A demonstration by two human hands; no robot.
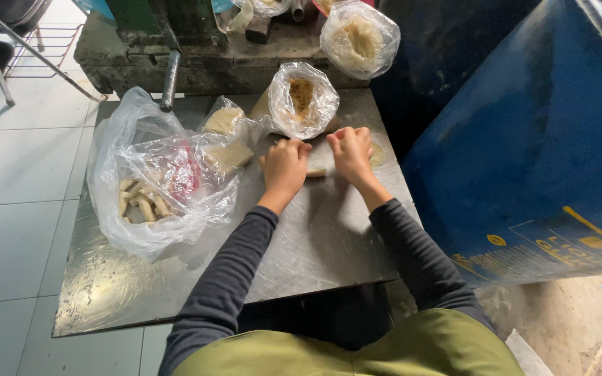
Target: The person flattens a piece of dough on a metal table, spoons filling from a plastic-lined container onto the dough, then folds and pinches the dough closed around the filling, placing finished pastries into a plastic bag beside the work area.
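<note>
Both my hands rest side by side on a pale roll of wrapper (317, 172) lying on the metal table (315, 244). My left hand (285, 167) covers the roll's left end with fingers curled over it. My right hand (350, 152) presses down on its right end, where a flat bit of wrapper (377, 154) sticks out. Only a short middle stretch of the roll shows between the hands. Just beyond my fingers stands a clear bag of brownish filling (302, 99).
A big clear plastic bag (149, 182) with several finished rolls lies at the left. Stacked pale wrappers (226, 122) sit behind it. Another bag of filling (360, 36) rests on the machine base at the back. A large blue drum (531, 139) stands close on the right.
</note>
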